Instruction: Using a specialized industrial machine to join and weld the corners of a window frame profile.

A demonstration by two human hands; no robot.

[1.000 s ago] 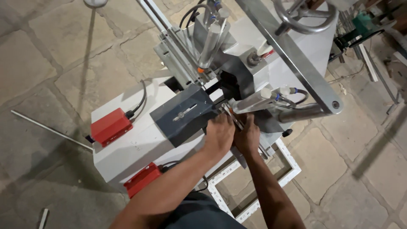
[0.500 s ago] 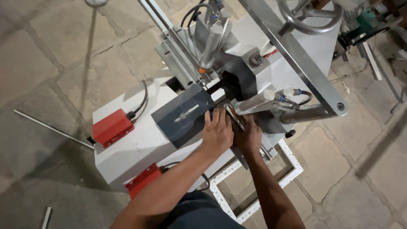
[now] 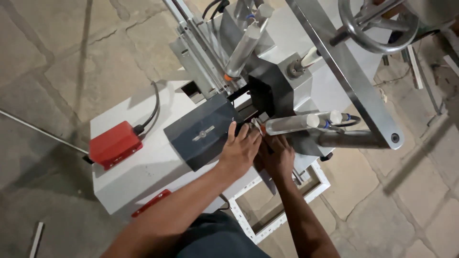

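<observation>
My left hand (image 3: 239, 152) lies flat on the edge of a dark grey plate (image 3: 198, 136) on top of a white machine (image 3: 143, 177), fingers spread and pointing at the gap beside a black block (image 3: 267, 93). My right hand (image 3: 278, 160) sits right next to it, under a horizontal metal cylinder (image 3: 291, 124), fingers curled down over the corner of a white rectangular frame (image 3: 282, 217). The frame's corner is hidden beneath both hands. The rest of the frame hangs off the machine's near side.
A red box (image 3: 114, 144) with a black cable sits on the machine's left end. A grey slanted bar (image 3: 354, 81) and a handwheel (image 3: 377, 28) stand at the upper right. Stone paving surrounds the machine; a thin rod (image 3: 38, 126) lies at left.
Both hands stay at the same spot on the machine. The view has shifted only slightly.
</observation>
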